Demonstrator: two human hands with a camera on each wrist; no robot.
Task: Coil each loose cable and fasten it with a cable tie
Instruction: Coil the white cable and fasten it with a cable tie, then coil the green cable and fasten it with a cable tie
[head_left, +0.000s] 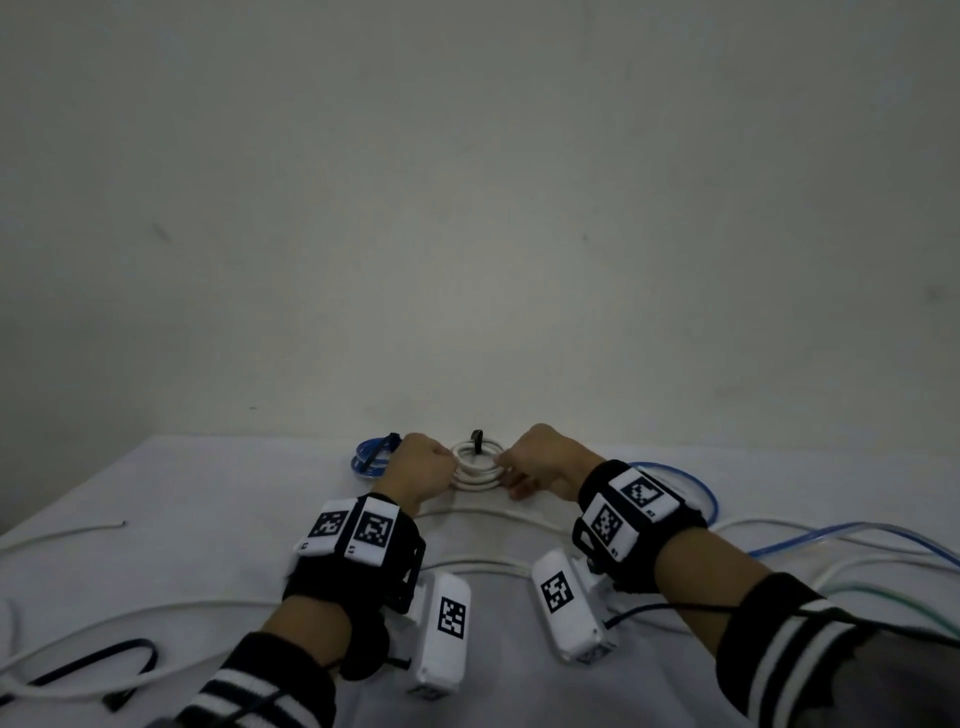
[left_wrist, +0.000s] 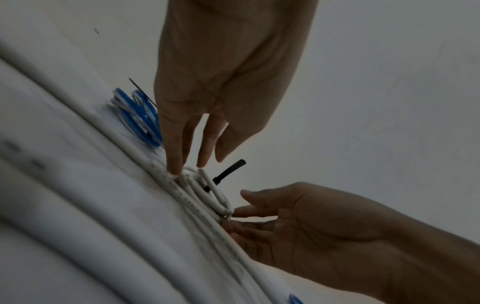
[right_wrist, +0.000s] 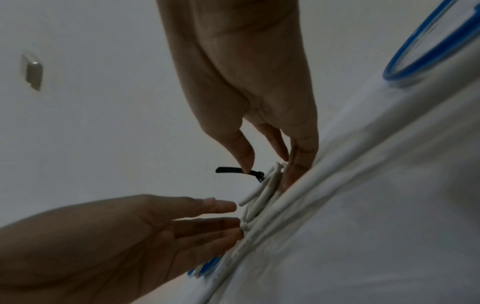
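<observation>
Hands steadied a tied white coil (head_left: 478, 467) at the table's (head_left: 208, 483) far edge.
Left hand (head_left: 418, 465) and right hand (head_left: 540, 462), fingers straight and slightly apart, braced its opposite sides, apparently to set it down, black cable tie (head_left: 476, 440) upright.

text: no readable words, brands or numbers | wrist bands (head_left: 639, 512): black-and-white square code markers, with tiny characters at their edges too small to read | white camera units (head_left: 447, 634): one square code marker each, no legible lettering | white cables (left_wrist: 182, 197): faint printing, blurred, illegible
</observation>
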